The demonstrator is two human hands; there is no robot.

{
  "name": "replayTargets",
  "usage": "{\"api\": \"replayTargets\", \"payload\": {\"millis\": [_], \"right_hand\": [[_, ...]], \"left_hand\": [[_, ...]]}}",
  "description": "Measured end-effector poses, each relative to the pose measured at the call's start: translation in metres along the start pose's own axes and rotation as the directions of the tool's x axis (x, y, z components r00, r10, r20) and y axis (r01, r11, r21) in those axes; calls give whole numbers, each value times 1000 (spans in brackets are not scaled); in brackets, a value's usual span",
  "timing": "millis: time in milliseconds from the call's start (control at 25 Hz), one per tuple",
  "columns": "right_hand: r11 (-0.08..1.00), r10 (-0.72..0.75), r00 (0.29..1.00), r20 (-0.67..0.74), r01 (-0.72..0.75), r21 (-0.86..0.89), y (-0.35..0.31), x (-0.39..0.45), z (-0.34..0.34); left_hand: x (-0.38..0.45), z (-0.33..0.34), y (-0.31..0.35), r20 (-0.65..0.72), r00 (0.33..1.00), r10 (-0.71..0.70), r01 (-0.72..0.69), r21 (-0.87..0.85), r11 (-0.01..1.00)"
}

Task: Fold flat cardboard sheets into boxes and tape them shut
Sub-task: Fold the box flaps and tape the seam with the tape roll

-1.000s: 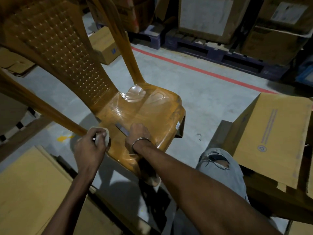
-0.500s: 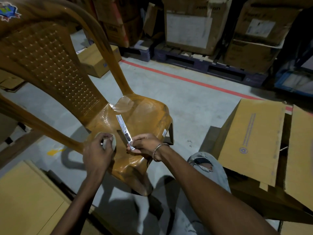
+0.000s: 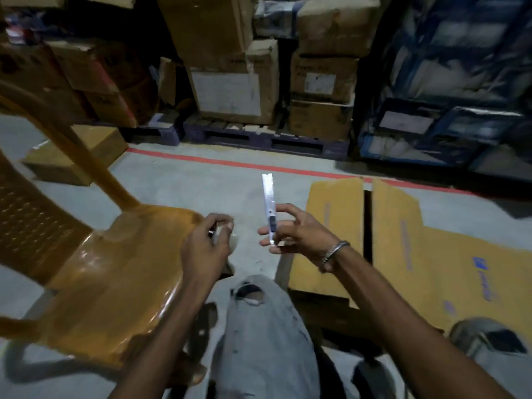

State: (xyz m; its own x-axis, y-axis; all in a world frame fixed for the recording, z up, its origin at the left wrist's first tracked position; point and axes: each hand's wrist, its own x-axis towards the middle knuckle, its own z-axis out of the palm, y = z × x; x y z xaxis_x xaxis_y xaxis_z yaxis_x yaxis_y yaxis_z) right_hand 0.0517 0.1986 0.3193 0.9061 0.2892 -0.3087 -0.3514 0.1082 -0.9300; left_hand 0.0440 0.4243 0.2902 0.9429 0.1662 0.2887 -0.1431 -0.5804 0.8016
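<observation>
My right hand [image 3: 296, 234] pinches a slim silver box cutter [image 3: 269, 204] near its lower end, blade end pointing up, held in the air above my knee. Close beside it, my left hand [image 3: 205, 246] grips a pale tape roll [image 3: 227, 240], mostly hidden by the fingers, just off the front corner of the orange chair. Flat yellow-brown cardboard sheets [image 3: 403, 249] lie on the floor to the right of my right forearm, with a dark gap between two flaps.
An orange plastic chair [image 3: 115, 272] stands at my left, its backrest at the far left. A small cardboard box [image 3: 77, 156] sits on the floor behind it. Stacked cartons on pallets [image 3: 236, 90] and blue crates [image 3: 449, 116] line the back beyond a red floor line [image 3: 230, 164].
Both hands lifted off the chair seat and moved right. The right hand picked the cutter up from the seat and turned it upright. The view swung right and up.
</observation>
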Motion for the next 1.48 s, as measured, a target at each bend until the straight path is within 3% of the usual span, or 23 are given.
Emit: {"api": "replayTargets", "payload": {"millis": [160, 320, 440, 680, 800, 840, 1000, 1120, 1200, 1280, 1400, 1480], "right_hand": [[997, 31, 962, -273, -47, -53, 8, -56, -111], [993, 102, 855, -508, -114, 7, 46, -89, -195], [980, 198, 760, -619, -170, 105, 86, -89, -242], [944, 287, 660, -694, -318, 88, 130, -53, -282], [914, 179, 521, -835, -403, -56, 136, -41, -276], [891, 133, 505, -853, -438, -121, 137, -37, -272], [756, 20, 501, -865, -573, -315, 136, -29, -269], [617, -73, 525, -848, -644, -452, 129, -29, -268], [571, -266, 540, -798, -579, -582, 122, -27, -264], [614, -369, 565, -738, -448, -650, 117, -21, -260], [617, -260, 685, -680, -425, -663, 124, -15, -253], [489, -162, 736, -657, -518, -702, 135, -11, -250]], "left_hand": [[-8, 101, 69, 156, 981, 117, -90, -168, 982], [-37, 202, 103, 394, 919, -14, 120, -244, 962], [-51, 253, 97, 481, 871, -102, 228, -211, 951], [-56, 295, 59, 546, 813, -201, 366, -212, 906], [-46, 304, 51, 571, 778, -261, 467, -250, 848], [-42, 307, 50, 580, 770, -267, 481, -252, 840], [-38, 308, 56, 631, 716, -297, 546, -243, 802], [-36, 304, 63, 706, 640, -305, 616, -233, 752], [-33, 302, 66, 728, 610, -314, 647, -228, 728], [-31, 297, 69, 726, 599, -338, 674, -230, 702], [-32, 292, 71, 738, 590, -329, 699, -261, 666], [-33, 291, 71, 734, 597, -324, 700, -279, 658]]}}
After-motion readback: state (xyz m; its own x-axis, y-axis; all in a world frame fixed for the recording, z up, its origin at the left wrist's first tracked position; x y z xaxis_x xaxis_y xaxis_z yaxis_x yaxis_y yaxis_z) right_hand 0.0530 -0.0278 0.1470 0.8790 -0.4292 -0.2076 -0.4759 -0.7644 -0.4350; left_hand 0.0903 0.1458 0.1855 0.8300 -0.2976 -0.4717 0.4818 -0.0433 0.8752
